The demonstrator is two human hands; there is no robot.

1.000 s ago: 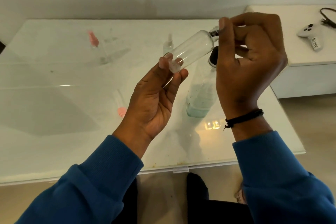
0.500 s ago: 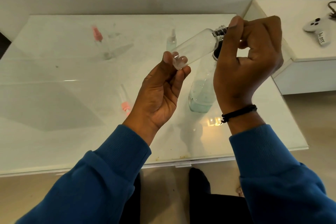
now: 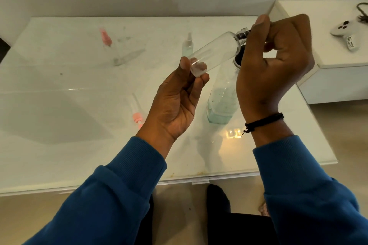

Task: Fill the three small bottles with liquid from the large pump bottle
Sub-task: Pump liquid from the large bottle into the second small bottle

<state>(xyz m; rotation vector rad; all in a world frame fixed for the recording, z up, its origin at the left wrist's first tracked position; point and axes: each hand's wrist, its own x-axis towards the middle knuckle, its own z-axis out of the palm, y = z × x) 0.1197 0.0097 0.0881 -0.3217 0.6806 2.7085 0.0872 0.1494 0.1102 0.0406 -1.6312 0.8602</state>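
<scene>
Both hands busy | left hand pinches small bottle base | right hand grips its neck

Three small bottles, one large bottle

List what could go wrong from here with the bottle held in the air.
1. The left hand pinches only the base of the tilted clear small bottle, so twisting by the right hand at its neck may make it slip.
2. The large bottle stands directly beneath, so a drop could topple it.
</scene>
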